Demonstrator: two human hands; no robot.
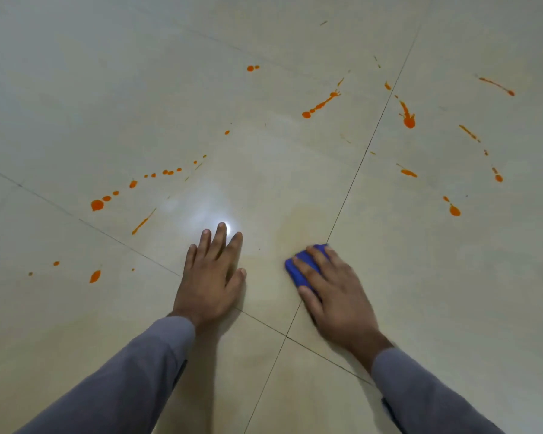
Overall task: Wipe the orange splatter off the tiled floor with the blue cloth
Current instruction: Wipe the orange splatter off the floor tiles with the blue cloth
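The blue cloth [298,270] lies bunched on the pale tiled floor [452,292], just right of centre. My right hand [333,292] lies on top of it, fingers over the cloth and thumb along its near edge, pressing it down. My left hand [212,274] rests flat on the floor to the left, fingers straight and spread. Orange splatter [322,104] is scattered across the tiles beyond both hands: a trail of drops at the left [98,204], blobs and streaks at the right [409,120]. A faint yellowish smear [298,220] shows just beyond the cloth.
Dark grout lines [355,180] cross the floor and meet between my forearms. A bright light reflection [228,227] sits at my left fingertips. Grey sleeves [123,380] cover both forearms.
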